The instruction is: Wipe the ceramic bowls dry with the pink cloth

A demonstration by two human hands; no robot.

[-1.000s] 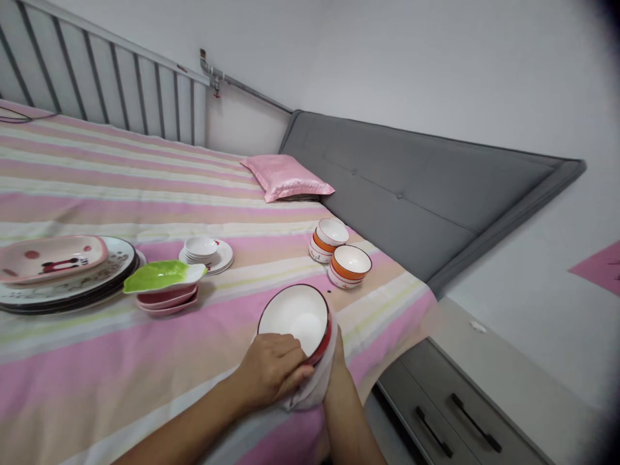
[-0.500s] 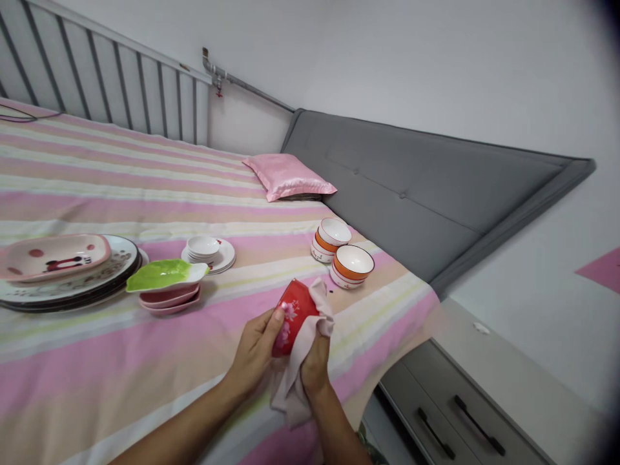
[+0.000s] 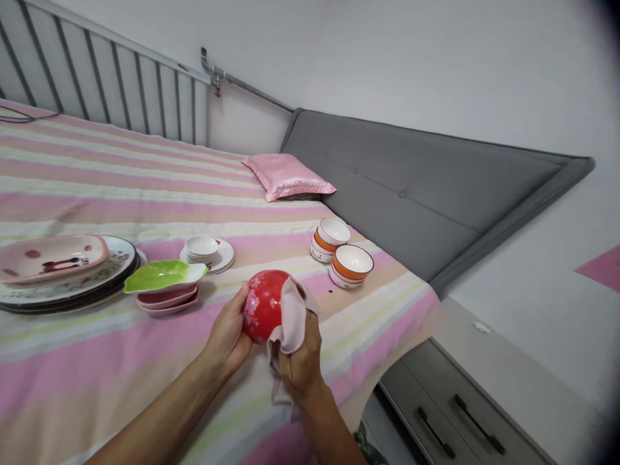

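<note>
A red bowl (image 3: 267, 298) with pink flowers is held above the bed, its rounded outside turned up towards me. My left hand (image 3: 231, 332) grips it from the left side, the fingers partly hidden behind it. My right hand (image 3: 303, 354) is closed on a pale pink cloth (image 3: 293, 316) and presses it against the bowl's right side. One end of the cloth hangs below my right hand. Beyond the hands, to the right, stand two stacks of white and orange bowls (image 3: 353, 261). Left of my hands, a green leaf-shaped dish (image 3: 165, 276) rests on pink dishes (image 3: 169, 303).
Stacked plates with a pink oval dish (image 3: 53, 257) on top lie at the far left. Small white bowls (image 3: 202, 247) sit on white plates (image 3: 224, 257). A pink pillow (image 3: 290, 175) lies by the grey headboard (image 3: 402, 174). A drawer cabinet (image 3: 450, 394) stands at the right.
The red bowl has been turned so that its rounded outside shows, and it has moved slightly left. My right hand and the cloth have shifted left with it.
</note>
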